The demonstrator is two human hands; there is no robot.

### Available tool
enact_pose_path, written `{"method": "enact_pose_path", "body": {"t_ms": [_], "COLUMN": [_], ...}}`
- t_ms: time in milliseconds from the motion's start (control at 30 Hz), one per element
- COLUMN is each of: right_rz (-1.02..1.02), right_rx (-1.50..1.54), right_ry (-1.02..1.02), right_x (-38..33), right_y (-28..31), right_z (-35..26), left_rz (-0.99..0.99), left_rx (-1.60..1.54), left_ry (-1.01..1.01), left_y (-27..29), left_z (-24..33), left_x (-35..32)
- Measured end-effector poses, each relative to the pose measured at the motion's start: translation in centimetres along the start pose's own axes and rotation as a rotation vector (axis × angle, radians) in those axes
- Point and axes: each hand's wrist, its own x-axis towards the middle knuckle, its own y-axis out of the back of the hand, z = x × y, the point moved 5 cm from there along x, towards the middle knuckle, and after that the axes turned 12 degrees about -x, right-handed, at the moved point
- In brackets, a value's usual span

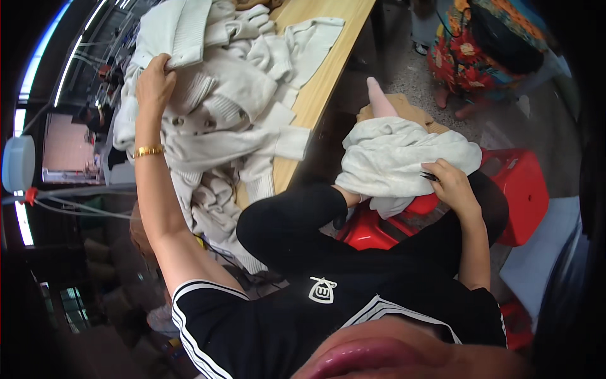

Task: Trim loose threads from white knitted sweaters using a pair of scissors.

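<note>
Up on the table at the left, my left hand (pixel 156 83) pinches the ribbed edge of a white knit garment (pixel 173 35), fingers closed on it. A pile of white knitwear (pixel 243 91) spreads beside and below that hand; buttons show on one piece. My right hand (pixel 453 186) rests at my lap on another white knit garment (pixel 404 155), which lies bunched over my legs. Between its curled fingers is a small dark tool (pixel 430 177), mostly hidden, whose exact kind I cannot make out.
The wooden table (pixel 325 69) runs along the left, its edge near my knee. Red plastic stools (pixel 521 196) stand under and beside me. A pale pink pointed shape (pixel 380 100) sticks out beyond the lap garment. Another person in floral clothing (pixel 470 60) is at the upper right.
</note>
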Motion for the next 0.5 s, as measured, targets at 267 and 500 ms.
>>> {"method": "enact_pose_path", "body": {"t_ms": [267,500], "right_rz": [-0.216,-0.208], "right_rx": [0.690,1.108], "right_ry": [-0.013,0.318], "right_x": [2.8,6.1], "right_y": [0.7,0.5], "right_z": [-10.1,-20.1], "left_rz": [0.060,-0.088], "left_rx": [-0.435,-0.957], "left_ry": [-0.277,-0.278], "left_y": [5.9,5.2], "left_z": [12.8,22.6], "left_x": [-16.5,-24.0]}}
